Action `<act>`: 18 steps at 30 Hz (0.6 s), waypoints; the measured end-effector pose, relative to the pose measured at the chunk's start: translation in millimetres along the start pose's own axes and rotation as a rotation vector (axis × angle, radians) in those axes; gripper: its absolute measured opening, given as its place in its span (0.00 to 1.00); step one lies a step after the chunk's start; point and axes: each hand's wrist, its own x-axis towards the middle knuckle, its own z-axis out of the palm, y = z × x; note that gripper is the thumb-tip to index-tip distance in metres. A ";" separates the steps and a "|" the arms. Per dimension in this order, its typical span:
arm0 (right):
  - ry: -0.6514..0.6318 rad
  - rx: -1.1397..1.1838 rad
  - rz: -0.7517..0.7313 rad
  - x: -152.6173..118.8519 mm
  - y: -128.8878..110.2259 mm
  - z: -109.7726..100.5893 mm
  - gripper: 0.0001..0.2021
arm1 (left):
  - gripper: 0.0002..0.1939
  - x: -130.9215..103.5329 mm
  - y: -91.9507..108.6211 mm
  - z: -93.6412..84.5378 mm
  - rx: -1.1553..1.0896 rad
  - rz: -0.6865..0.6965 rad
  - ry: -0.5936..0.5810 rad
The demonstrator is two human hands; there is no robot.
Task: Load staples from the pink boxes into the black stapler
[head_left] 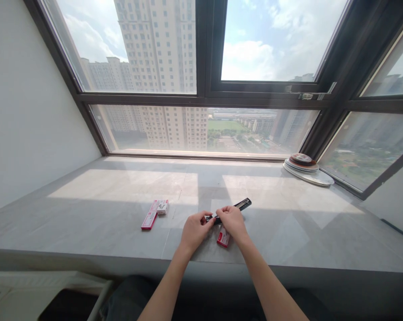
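Note:
A long black stapler (pixel 244 204) with a pale metal strip along its top lies slanted between my hands, its far end pointing right and away. My left hand (pixel 195 229) has its thumb and fingers closed around the near left end. My right hand (pixel 232 221) pinches the middle of it, thumb close to my left fingertips. Both hands hide much of the stapler, and I cannot make out any small piece between the fingers. Just under my right hand, a red and white small box (pixel 223 237) rests on the sill, partly covered by that hand.
To the left lie flat pink and white boxes (pixel 149 220), with a small white box (pixel 162 207) against them. A stack of round plates or lids (pixel 301 166) stands in the far right corner by the window. The grey sill (pixel 97 223) ends at a front edge below my wrists.

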 end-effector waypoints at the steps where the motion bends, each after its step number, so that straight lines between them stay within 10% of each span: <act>1: 0.003 -0.015 -0.001 0.1 -0.4 -0.5 0.11 | 0.15 -0.1 -0.1 0.0 -0.002 0.003 -0.001; 18: -0.027 -0.214 -0.068 -9.9 -12.0 -8.2 0.09 | 0.14 -0.8 -6.1 3.3 0.005 0.015 -0.003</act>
